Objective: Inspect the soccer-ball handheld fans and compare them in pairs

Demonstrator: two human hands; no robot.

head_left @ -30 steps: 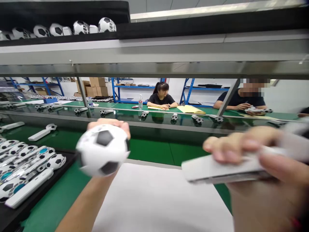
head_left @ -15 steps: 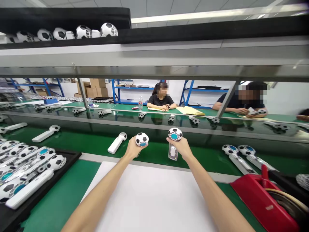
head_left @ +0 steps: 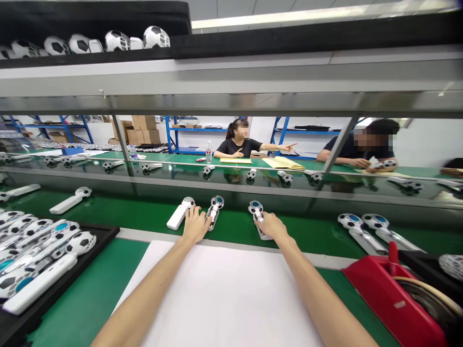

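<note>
Both my arms reach out over a white sheet [head_left: 224,294] to the green conveyor belt [head_left: 126,212]. My left hand [head_left: 194,224] rests on the belt beside a football-headed hand fan [head_left: 213,210] that lies flat, fingers touching its handle. My right hand [head_left: 269,225] lies over the handle of a second fan [head_left: 256,211], also flat on the belt, its blue-centred head pointing away. Another white fan [head_left: 180,214] lies just left of my left hand.
A black tray [head_left: 54,284] at the left holds several fans. Two more fans [head_left: 361,226] lie on the belt at the right, near a red tape dispenser [head_left: 390,294]. Football heads stand on the shelf above [head_left: 108,43]. Two people sit at the table beyond the belt.
A second ago both fans were held up close to the camera. Since then my hands carried them out to the belt and laid them flat on it.
</note>
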